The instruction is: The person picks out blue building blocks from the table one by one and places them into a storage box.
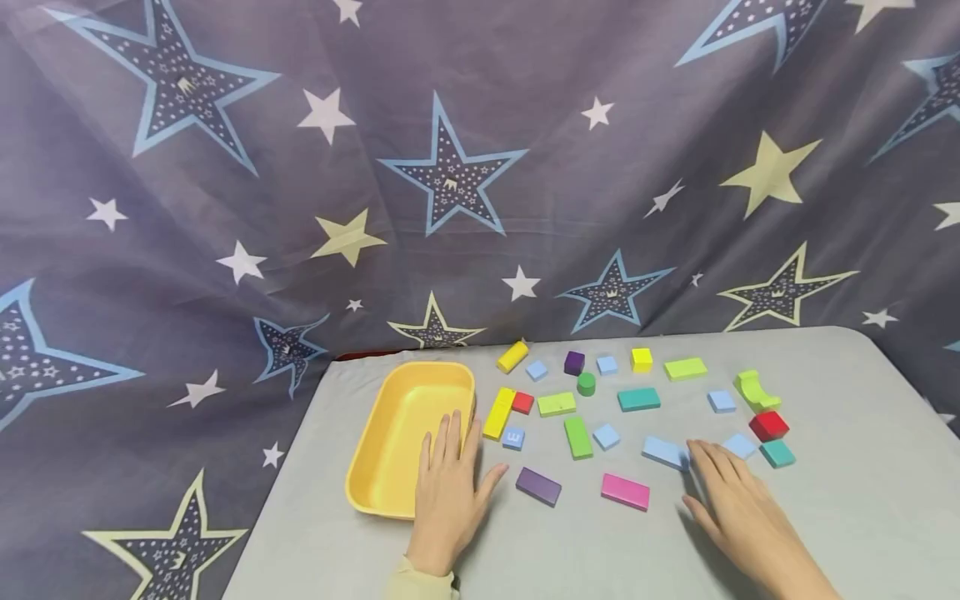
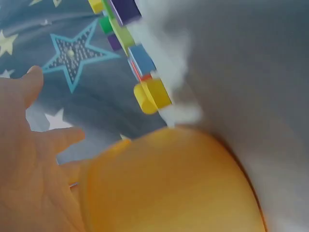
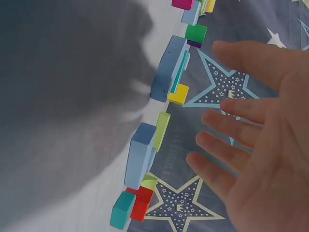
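Observation:
My left hand (image 1: 448,500) is spread flat over the right side of the yellow tray (image 1: 367,454), fingers straight; in the left wrist view the hand (image 2: 38,164) is beside the tray wall (image 2: 169,179). Whether it touches the rim I cannot tell. My right hand (image 1: 742,508) holds nothing, its fingers extended near a long light blue block (image 1: 664,452) and another light blue block (image 1: 741,446). In the right wrist view that hand (image 3: 260,130) shows spread fingers, apart from the long blue block (image 3: 169,70) and the other blue block (image 3: 140,154).
Between and beyond the hands lie several blocks, among them a purple one (image 1: 538,487), a pink one (image 1: 626,492), a teal one (image 1: 639,399) and a yellow one (image 1: 498,413). A red block (image 1: 768,426) lies at the right. Star-patterned cloth (image 1: 555,192) hangs behind the grey table (image 1: 862,500).

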{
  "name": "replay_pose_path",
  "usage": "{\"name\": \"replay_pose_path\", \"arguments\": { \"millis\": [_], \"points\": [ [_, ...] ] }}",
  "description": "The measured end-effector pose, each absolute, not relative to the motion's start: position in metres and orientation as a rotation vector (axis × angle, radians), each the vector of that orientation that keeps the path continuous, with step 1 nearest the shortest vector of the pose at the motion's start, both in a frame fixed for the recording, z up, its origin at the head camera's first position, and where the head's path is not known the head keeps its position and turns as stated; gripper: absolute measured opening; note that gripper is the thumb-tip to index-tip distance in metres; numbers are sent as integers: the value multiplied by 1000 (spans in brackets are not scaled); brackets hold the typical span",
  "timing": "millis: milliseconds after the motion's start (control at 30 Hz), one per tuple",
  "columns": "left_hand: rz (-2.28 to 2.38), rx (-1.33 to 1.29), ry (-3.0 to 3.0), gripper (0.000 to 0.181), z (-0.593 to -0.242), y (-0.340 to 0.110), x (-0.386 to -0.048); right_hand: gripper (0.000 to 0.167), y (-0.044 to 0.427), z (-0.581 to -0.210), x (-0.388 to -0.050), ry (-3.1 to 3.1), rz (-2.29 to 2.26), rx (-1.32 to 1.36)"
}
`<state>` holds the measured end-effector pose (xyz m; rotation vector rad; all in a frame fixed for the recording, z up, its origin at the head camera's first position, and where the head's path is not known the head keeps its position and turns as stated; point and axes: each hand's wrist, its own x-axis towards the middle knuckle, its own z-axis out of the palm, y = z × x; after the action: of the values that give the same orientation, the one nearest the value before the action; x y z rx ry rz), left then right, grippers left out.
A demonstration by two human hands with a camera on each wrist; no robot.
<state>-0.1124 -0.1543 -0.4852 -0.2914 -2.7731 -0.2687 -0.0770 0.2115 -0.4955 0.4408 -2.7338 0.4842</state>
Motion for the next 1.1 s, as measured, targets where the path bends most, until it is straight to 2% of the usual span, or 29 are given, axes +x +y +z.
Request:
{"name": "replay_pose_path", "arguments": {
  "millis": [400, 700, 1100],
  "points": [
    [-320, -146, -2724, 75, -483, -190, -133, 67, 204, -491, -89, -2890, 504, 371],
    [-330, -11, -2800, 77, -482, -219, -138, 66, 203, -501, -98, -2948, 507, 333],
    [-222, -3, -2825, 72, -480, -244, -145, 60, 198, -504, -111, -2935, 523, 356]
  ]
}}
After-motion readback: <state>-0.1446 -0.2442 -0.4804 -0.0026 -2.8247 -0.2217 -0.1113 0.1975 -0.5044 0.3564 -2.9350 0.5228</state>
